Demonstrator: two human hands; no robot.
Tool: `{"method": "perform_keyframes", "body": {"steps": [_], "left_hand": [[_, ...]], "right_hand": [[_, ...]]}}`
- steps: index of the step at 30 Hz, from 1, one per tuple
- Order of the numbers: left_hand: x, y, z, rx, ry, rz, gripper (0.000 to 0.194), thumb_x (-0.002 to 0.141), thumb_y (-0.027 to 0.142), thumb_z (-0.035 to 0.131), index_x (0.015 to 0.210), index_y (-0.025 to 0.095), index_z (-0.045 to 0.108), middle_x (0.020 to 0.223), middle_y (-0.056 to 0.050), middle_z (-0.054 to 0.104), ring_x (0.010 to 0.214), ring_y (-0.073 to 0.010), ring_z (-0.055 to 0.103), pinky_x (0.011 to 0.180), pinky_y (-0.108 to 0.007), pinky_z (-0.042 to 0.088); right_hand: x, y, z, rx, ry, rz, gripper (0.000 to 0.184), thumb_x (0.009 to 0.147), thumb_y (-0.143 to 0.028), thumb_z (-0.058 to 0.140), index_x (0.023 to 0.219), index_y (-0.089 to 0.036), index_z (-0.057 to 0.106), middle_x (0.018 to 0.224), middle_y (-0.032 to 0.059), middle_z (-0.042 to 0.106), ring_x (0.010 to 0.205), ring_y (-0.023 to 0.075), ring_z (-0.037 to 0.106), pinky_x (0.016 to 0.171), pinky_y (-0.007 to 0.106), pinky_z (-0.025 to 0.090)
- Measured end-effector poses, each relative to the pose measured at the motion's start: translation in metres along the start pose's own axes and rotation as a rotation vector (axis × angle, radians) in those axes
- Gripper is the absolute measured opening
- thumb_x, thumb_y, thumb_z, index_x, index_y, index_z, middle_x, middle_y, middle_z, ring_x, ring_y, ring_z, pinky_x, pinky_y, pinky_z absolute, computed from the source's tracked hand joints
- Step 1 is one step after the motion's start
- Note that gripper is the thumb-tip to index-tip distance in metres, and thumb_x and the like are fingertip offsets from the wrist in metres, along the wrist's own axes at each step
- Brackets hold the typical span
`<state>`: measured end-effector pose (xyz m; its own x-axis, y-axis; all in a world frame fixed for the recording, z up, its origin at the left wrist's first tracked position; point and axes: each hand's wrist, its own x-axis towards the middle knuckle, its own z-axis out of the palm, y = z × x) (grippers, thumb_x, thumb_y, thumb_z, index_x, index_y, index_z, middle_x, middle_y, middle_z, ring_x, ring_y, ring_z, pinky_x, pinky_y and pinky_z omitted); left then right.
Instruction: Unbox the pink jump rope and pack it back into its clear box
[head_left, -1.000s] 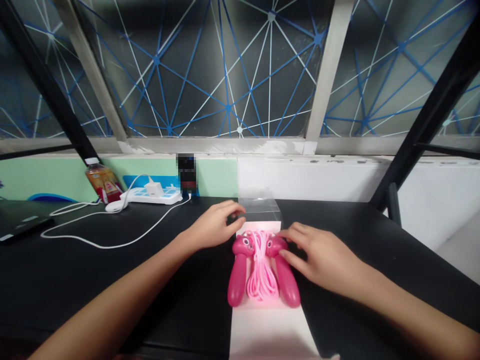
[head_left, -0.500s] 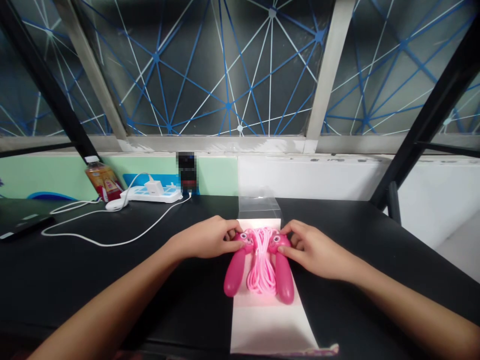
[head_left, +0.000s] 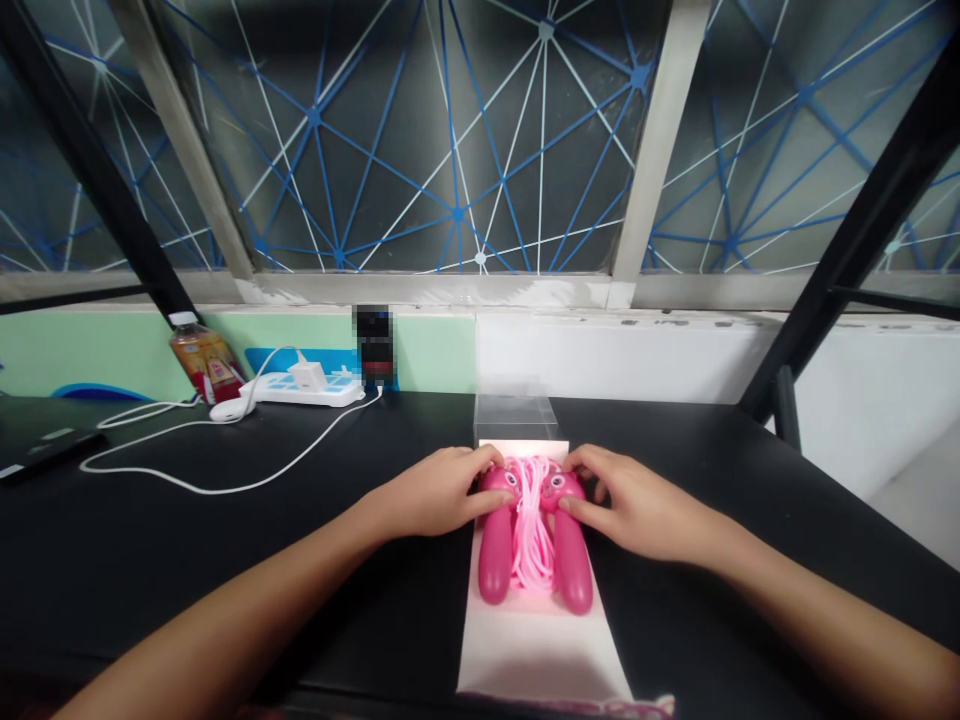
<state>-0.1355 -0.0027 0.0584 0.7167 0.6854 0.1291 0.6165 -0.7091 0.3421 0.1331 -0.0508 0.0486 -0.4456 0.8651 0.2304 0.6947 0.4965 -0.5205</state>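
Observation:
A pink jump rope lies on a long pale card (head_left: 540,650), its cord (head_left: 533,545) bundled between two darker pink handles. My left hand (head_left: 442,490) pinches the top of the left handle (head_left: 495,555), thumb across its animal-like face. On the other side, my right hand (head_left: 630,500) grips the top of the right handle (head_left: 574,565) the same way. Both handles point toward me, close against the cord. Beyond the card's far end sits a clear plastic piece (head_left: 516,418).
The black table (head_left: 300,560) meets a wall under patterned windows. At the back left are a drink bottle (head_left: 206,360), a white power strip (head_left: 330,388), a charging cable (head_left: 217,490) and a pixelated upright device (head_left: 375,345). A dark flat object (head_left: 52,455) lies far left.
My left hand has moved the left handle rightward, against the cord, and it stands straighter. The right handle, the cord and the card have shifted only slightly.

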Motion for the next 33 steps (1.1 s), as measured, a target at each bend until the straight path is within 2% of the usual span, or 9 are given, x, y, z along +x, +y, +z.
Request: {"method": "perform_keyframes", "body": {"steps": [4,9,12,16,20,24,27,30,33], "left_hand": [[0.001,0.000,0.001,-0.037,0.021,-0.007,0.038,0.092,0.052,0.054,0.114,0.022,0.060,0.092,-0.005,0.069,0.081,-0.0212,0.066,0.071,-0.029,0.046],[0.000,-0.002,-0.011,-0.138,-0.045,0.012,0.029,0.089,0.044,0.061,0.108,0.022,0.061,0.087,-0.002,0.070,0.078,-0.0180,0.066,0.070,-0.026,0.047],[-0.001,-0.003,-0.016,-0.165,-0.039,0.038,0.026,0.089,0.040,0.062,0.108,0.022,0.060,0.090,-0.001,0.071,0.080,-0.0169,0.066,0.071,-0.025,0.048],[-0.002,-0.002,-0.015,0.035,0.003,0.085,0.031,0.091,0.042,0.059,0.115,0.023,0.060,0.100,-0.004,0.072,0.087,-0.0204,0.068,0.073,-0.028,0.049],[-0.001,0.003,-0.010,0.244,0.042,0.176,0.033,0.096,0.046,0.049,0.116,0.022,0.062,0.111,-0.007,0.070,0.099,-0.0251,0.067,0.082,-0.035,0.050],[0.001,0.010,-0.007,0.320,0.095,0.209,0.033,0.097,0.044,0.047,0.116,0.021,0.062,0.100,-0.006,0.071,0.092,-0.0242,0.067,0.083,-0.039,0.050],[0.003,0.011,-0.008,0.264,0.124,0.222,0.029,0.096,0.042,0.051,0.113,0.022,0.064,0.096,-0.005,0.069,0.091,-0.0217,0.064,0.083,-0.036,0.051],[0.006,0.005,-0.009,0.176,0.186,0.207,0.026,0.097,0.040,0.049,0.106,0.023,0.066,0.105,-0.006,0.067,0.101,-0.0202,0.061,0.088,-0.034,0.050],[0.014,-0.012,-0.008,0.137,0.329,0.133,0.028,0.098,0.034,0.046,0.116,0.022,0.063,0.128,-0.008,0.059,0.122,-0.0219,0.052,0.105,-0.038,0.043]], "right_hand": [[0.000,0.002,0.000,-0.014,0.007,-0.001,0.020,0.092,-0.037,0.056,0.104,-0.021,0.060,0.094,0.0032,0.065,0.075,0.0168,0.060,0.068,0.032,0.046],[-0.001,-0.001,-0.002,-0.022,-0.014,-0.022,0.021,0.094,-0.037,0.053,0.107,-0.021,0.059,0.097,0.0043,0.066,0.079,0.0177,0.061,0.070,0.032,0.048],[-0.001,-0.003,-0.001,-0.092,0.000,-0.055,0.025,0.094,-0.037,0.054,0.113,-0.021,0.058,0.103,0.0059,0.065,0.085,0.0195,0.063,0.075,0.034,0.050],[-0.002,-0.014,0.006,-0.371,0.067,-0.106,0.028,0.095,-0.034,0.051,0.117,-0.018,0.058,0.109,0.0105,0.064,0.092,0.0254,0.063,0.078,0.041,0.054],[-0.011,-0.036,0.014,-0.643,0.125,-0.236,0.030,0.097,-0.028,0.046,0.116,-0.012,0.062,0.113,0.0177,0.063,0.095,0.0309,0.062,0.073,0.046,0.056],[-0.023,-0.052,0.026,-0.597,0.017,-0.412,0.042,0.094,-0.038,0.052,0.132,-0.020,0.054,0.118,0.0147,0.064,0.102,0.0308,0.062,0.073,0.042,0.056],[-0.026,-0.051,0.035,-0.597,-0.018,-0.437,0.044,0.094,-0.035,0.055,0.137,-0.025,0.050,0.118,0.0125,0.064,0.103,0.0294,0.063,0.073,0.039,0.056],[-0.024,-0.044,0.037,-0.587,-0.024,-0.425,0.042,0.095,-0.030,0.054,0.137,-0.028,0.050,0.124,0.0120,0.062,0.105,0.0292,0.062,0.076,0.039,0.055],[-0.021,-0.039,0.034,-0.533,-0.046,-0.416,0.041,0.097,-0.029,0.050,0.138,-0.030,0.050,0.130,0.0117,0.059,0.109,0.0306,0.061,0.083,0.043,0.054]]}}
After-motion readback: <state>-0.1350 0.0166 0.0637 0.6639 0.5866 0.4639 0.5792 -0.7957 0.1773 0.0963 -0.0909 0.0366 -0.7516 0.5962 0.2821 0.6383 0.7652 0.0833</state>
